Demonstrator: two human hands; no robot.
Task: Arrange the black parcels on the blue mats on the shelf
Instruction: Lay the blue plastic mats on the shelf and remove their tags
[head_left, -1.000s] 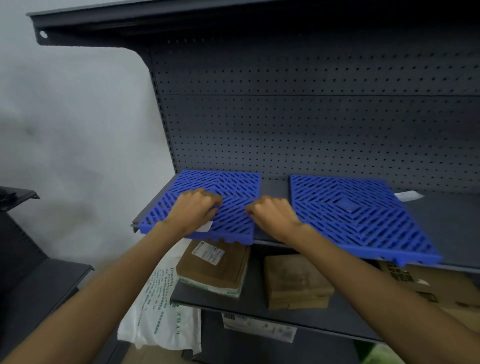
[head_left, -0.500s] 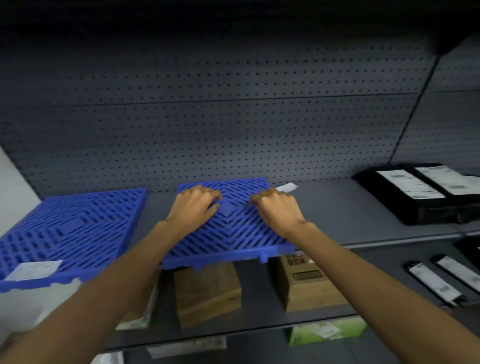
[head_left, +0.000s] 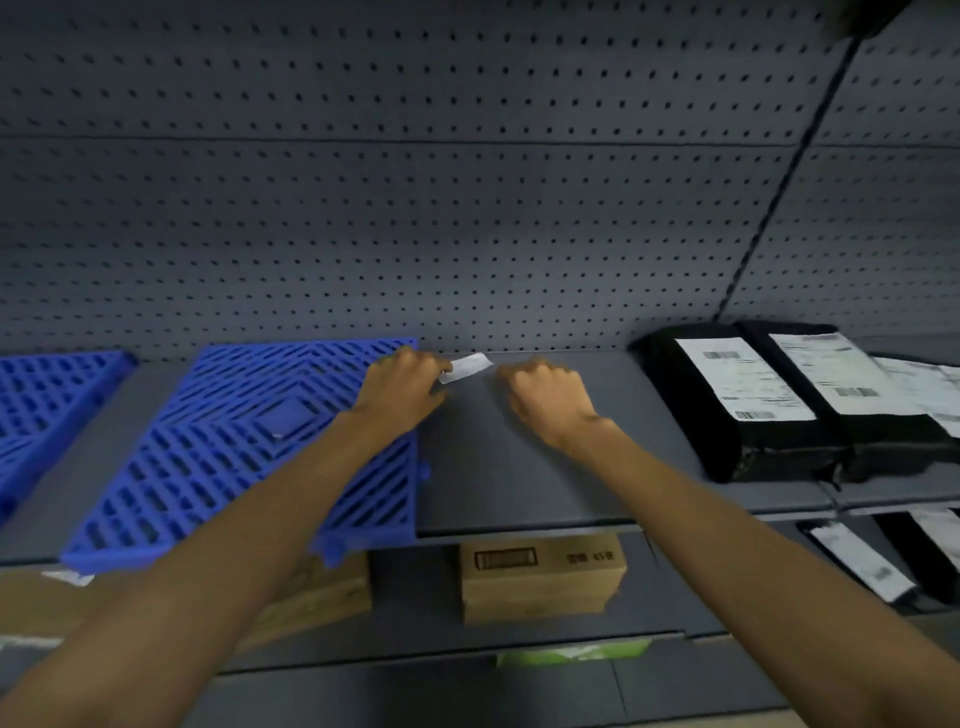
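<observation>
A blue slotted mat (head_left: 244, 441) lies on the grey shelf (head_left: 519, 483), its front edge overhanging. A second blue mat (head_left: 41, 410) shows at the far left. Two black parcels (head_left: 727, 410) with white labels stand side by side on the shelf at the right. My left hand (head_left: 400, 389) hovers over the first mat's far right edge with its fingers curled, fingertips at a white paper slip (head_left: 467, 366); I see nothing held in it. My right hand (head_left: 545, 400) is curled over the bare shelf between mat and parcels, holding nothing.
A perforated grey back panel (head_left: 467, 208) closes the shelf behind. On the shelf below stand cardboard boxes (head_left: 540, 577), with more black labelled parcels (head_left: 857, 561) at the right. A green item (head_left: 571, 652) shows under that shelf.
The view has swung right, bringing the black parcels closer to centre. Both hands have come off the top of the mat and shifted right; the right hand is now over bare shelf.
</observation>
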